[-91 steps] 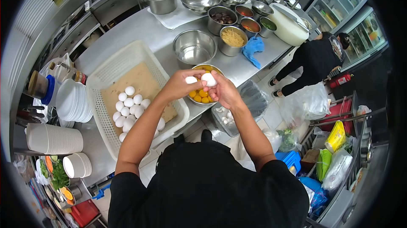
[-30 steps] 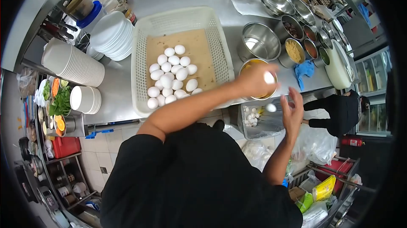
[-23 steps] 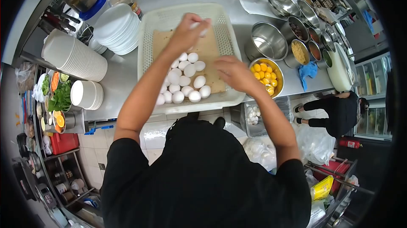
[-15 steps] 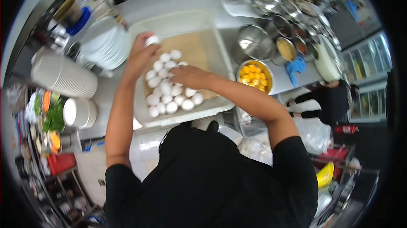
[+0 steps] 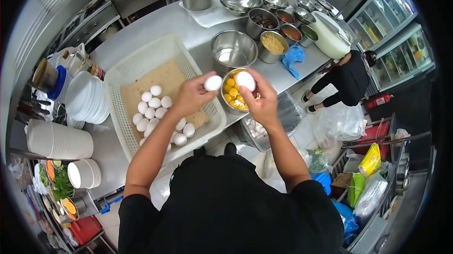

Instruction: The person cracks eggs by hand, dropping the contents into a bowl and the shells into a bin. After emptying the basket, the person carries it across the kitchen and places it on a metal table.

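My left hand (image 5: 192, 97) is closed around a white egg (image 5: 213, 83), above the right rim of the crate. In my right hand (image 5: 262, 100) is a second white egg (image 5: 245, 80), held over the metal bowl of yolks (image 5: 232, 94). The two eggs are apart, side by side. Several loose eggs (image 5: 155, 103) lie on brown cardboard in the white plastic crate (image 5: 115, 118); my left forearm hides some of them. The bowl stands at the counter's edge, partly covered by my right hand and its egg.
An empty steel pot (image 5: 234, 51) stands behind the yolk bowl, near a container of yellow shreds (image 5: 273, 44) and a blue cloth (image 5: 293, 59). Below the counter edge is a bin with eggshells (image 5: 257, 129). Stacked plates (image 5: 85, 98) stand left. Another person (image 5: 347, 77) bends by the fridges.
Both hands have moved from the crate toward the yolk bowl. My right hand, earlier among the eggs, now holds one; my left hand still holds its egg. The view has turned right.
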A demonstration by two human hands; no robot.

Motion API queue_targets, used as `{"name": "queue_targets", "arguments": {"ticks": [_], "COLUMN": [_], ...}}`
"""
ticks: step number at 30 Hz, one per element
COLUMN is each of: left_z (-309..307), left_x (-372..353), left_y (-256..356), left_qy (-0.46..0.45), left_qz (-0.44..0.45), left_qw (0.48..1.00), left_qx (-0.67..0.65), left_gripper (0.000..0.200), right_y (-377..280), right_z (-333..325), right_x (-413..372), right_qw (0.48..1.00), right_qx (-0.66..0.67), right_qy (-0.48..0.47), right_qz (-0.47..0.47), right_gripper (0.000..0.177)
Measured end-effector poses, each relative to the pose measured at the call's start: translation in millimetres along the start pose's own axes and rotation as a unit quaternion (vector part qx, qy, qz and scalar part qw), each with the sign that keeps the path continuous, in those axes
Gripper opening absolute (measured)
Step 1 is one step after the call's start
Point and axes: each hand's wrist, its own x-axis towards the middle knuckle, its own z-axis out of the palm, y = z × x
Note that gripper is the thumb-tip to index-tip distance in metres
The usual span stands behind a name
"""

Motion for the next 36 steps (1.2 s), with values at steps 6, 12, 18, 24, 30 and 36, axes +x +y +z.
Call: {"name": "queue_targets", "arguments": {"ticks": [6, 12, 18, 24, 30, 36], "left_z": [63.8, 60.6, 48.0, 59.7, 74.2, 76.2], "left_x": [28.1, 36.4, 42.5, 51.9, 52.2, 54.2], "left_y": [5.9, -21.9, -13.7, -28.2, -13.8, -29.1], "left_qy": [-0.090, -0.087, -0.053, -0.032, -0.006, -0.004], "left_qz": [0.034, -0.014, -0.092, -0.003, -0.074, -0.062], "left_qw": [0.992, 0.995, 0.989, 0.999, 0.996, 0.997], "left_qx": [-0.079, -0.042, -0.099, -0.026, -0.053, -0.036], "left_gripper": [0.056, 0.047, 0.039, 0.041, 0.044, 0.044], "right_y": [-9.2, 38.3, 67.2, 59.3, 76.9, 88.3], "right_z": [-18.6, -25.7, -43.9, -35.8, -37.9, -34.9], "right_x": [-9.4, -5.4, 3.9, 9.9, 12.3, 9.3], "right_qw": [0.987, 0.973, 0.750, 0.928, 0.932, 0.963], "right_qx": [-0.102, 0.170, 0.542, 0.243, 0.212, 0.131], "right_qy": [0.108, 0.081, -0.089, -0.082, -0.128, -0.139], "right_qz": [-0.055, 0.131, 0.369, 0.269, 0.264, 0.188], "right_gripper": [0.045, 0.035, 0.028, 0.035, 0.041, 0.040]}}
